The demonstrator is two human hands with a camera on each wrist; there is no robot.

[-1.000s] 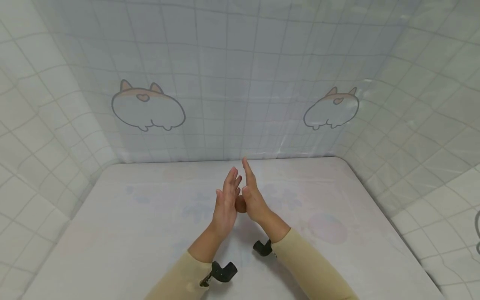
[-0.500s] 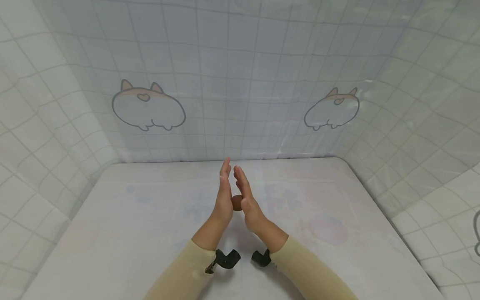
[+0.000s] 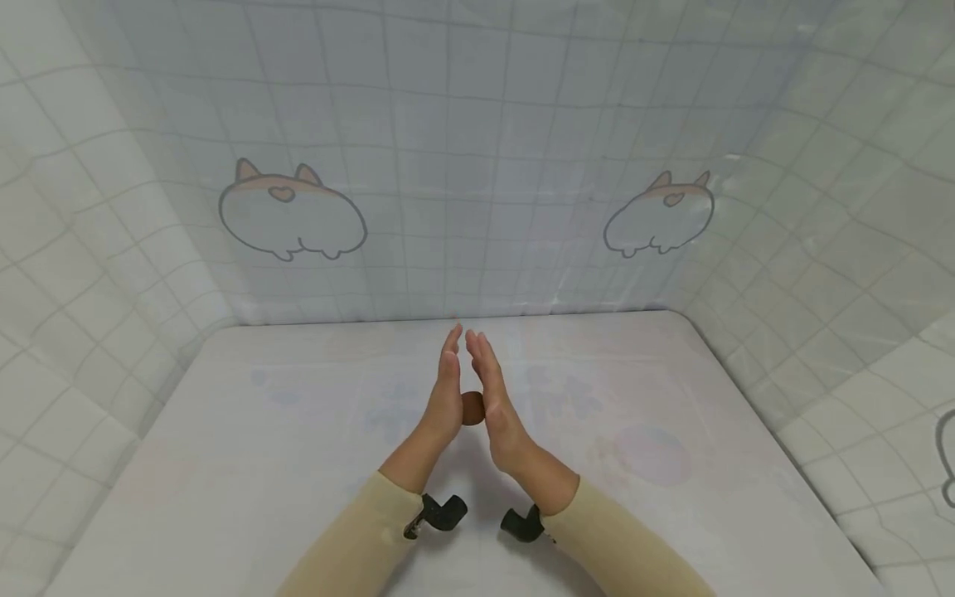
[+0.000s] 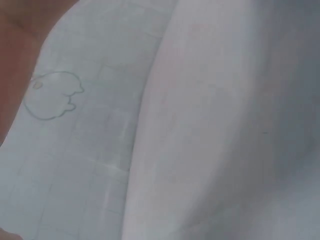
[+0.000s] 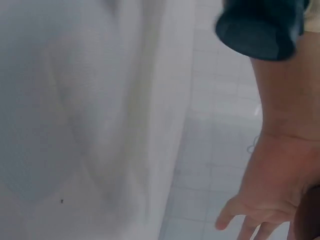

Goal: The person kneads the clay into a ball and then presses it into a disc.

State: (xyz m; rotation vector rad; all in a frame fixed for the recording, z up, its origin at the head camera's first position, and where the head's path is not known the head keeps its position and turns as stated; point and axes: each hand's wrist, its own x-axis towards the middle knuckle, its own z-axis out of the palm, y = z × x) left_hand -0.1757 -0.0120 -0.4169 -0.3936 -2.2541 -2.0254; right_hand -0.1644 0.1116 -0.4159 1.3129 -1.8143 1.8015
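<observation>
In the head view a small brown lump [image 3: 472, 408], roundish with flattened sides, sits between the two palms above the table. My left hand [image 3: 446, 396] presses it from the left with straight fingers pointing away from me. From the other side my right hand [image 3: 501, 410] presses with its palm, fingers also straight. The fingertips of both hands lean close together at the top. The right wrist view catches the lump's dark edge [image 5: 309, 217] against the right palm [image 5: 275, 182]. Only a strip of the left wrist [image 4: 17, 60] shows in the left wrist view.
A pale patterned cloth covers the table [image 3: 261, 464]. White grid-patterned curtains surround it at the back and sides, with a corgi drawing [image 3: 293, 214] on the back one. A black curved mount [image 3: 444, 514] is on the left wrist and another mount [image 3: 522, 525] on the right.
The hands have slid along each other: the left fingertips moved forward and the right ones back, then the left came back slightly. The lump shifted a little left and stays between the palms.
</observation>
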